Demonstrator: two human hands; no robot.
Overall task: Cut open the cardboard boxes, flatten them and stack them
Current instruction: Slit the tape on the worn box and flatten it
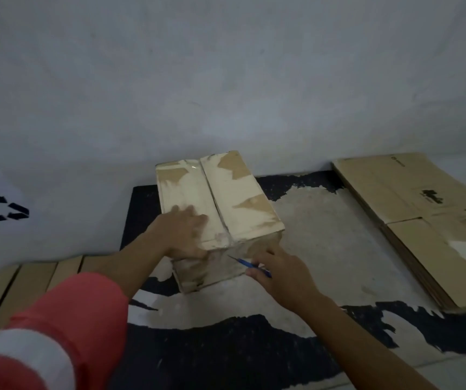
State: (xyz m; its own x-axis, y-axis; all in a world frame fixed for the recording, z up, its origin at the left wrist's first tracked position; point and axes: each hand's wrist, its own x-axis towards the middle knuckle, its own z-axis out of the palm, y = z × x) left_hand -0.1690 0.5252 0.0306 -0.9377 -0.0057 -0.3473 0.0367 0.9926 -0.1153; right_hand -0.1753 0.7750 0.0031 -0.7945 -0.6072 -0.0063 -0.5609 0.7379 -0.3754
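- Red sleeve [65,319] with white band at bottom left, nearest the camera.
- Left hand [182,235] flat and open, pressing the near left of the box top.
- Cardboard box [220,209] still whole, taped, standing on worn black mat [226,347] by the wall.
- Right hand [279,274] closed around blue cutter [250,264], blade tip at the box's near side.
- Flattened boxes [423,220] stacked well to the right.

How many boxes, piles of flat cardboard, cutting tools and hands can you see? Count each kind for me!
Taped box still standing: 1
Piles of flat cardboard, one at the right, one at the near left: 2
Blue cutter: 1
Hands, left hand on the box top, right hand holding the cutter: 2
Total: 6
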